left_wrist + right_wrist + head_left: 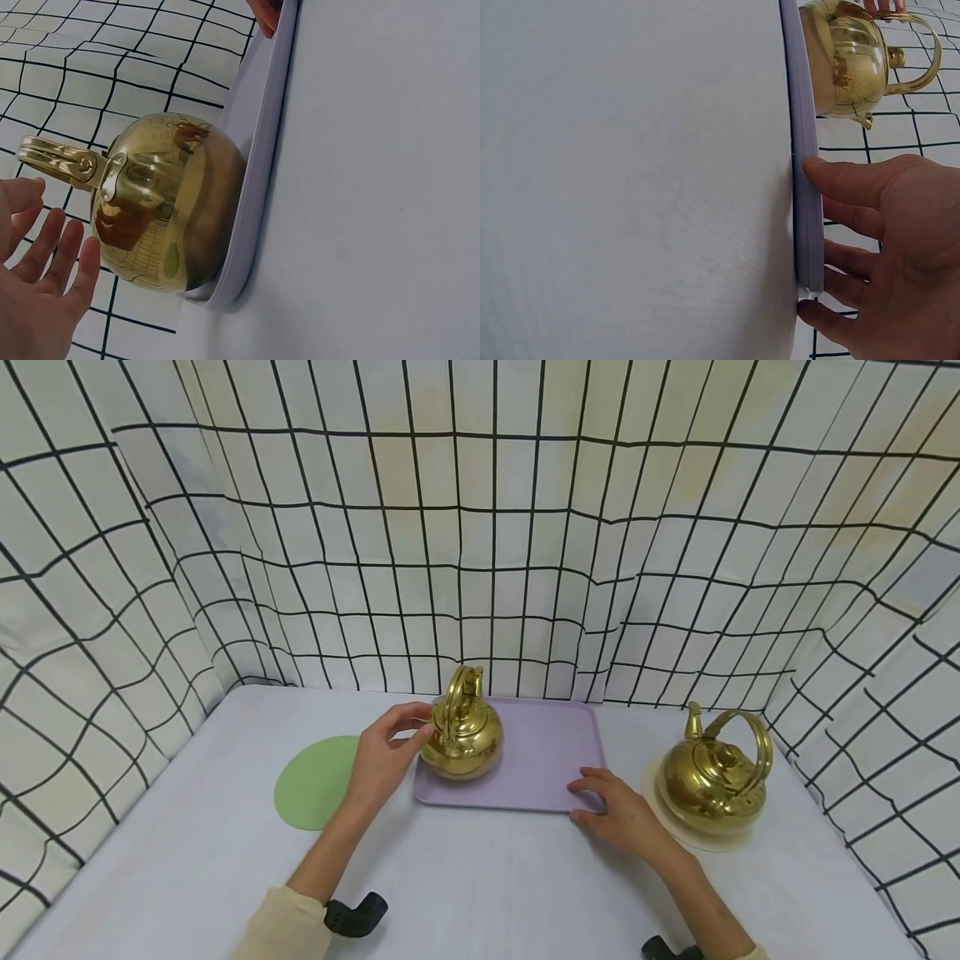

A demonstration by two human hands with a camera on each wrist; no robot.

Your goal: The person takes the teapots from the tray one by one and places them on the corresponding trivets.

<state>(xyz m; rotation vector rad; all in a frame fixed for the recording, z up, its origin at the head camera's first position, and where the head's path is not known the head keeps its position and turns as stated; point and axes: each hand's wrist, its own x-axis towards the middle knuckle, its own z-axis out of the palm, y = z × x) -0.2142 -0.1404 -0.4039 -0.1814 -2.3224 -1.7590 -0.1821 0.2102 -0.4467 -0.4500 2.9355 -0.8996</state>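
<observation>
A shiny brass kettle (pixel 463 739) stands upright on the left end of a lilac tray (pixel 547 735). Beside its left side is my left hand (pixel 384 752); the left wrist view shows those fingers spread, near the kettle and its handle (pixel 64 161) without gripping. My right hand (pixel 618 814) holds the tray's front right corner. Its thumb (pixel 847 180) presses on the front rim, while the other fingers reach over and around the right end. To the right, a second brass kettle (pixel 712 781) rests on a round cream mat (pixel 705 842).
On the left, partly behind my left hand, lies a round green mat (pixel 311 785). Everything stands on a white table (pixel 480 885). White walls with a black grid (pixel 517 543) close off the back and both sides.
</observation>
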